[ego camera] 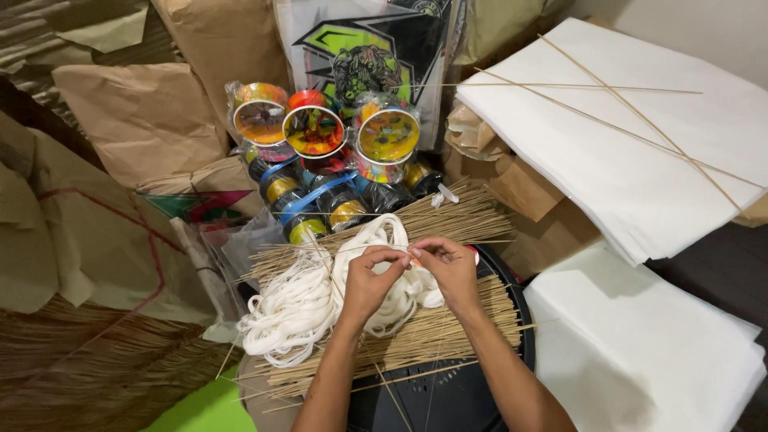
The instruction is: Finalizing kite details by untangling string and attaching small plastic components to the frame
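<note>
My left hand [370,280] and my right hand [450,270] meet above a heap of white cord [300,308], fingertips pinched together on a thin bamboo stick [320,245] that runs sideways between them. A small orange bit shows between the fingers. Under the hands lie bundles of thin bamboo sticks [436,336] spread over a round black stool [448,400].
Colourful string spools [316,132] wrapped in plastic stand behind the sticks, with a printed kite [368,48] behind them. Stacks of white paper [632,160] carrying long sticks fill the right side; more white sheets [640,344] lie lower right. Brown paper [144,120] covers the left.
</note>
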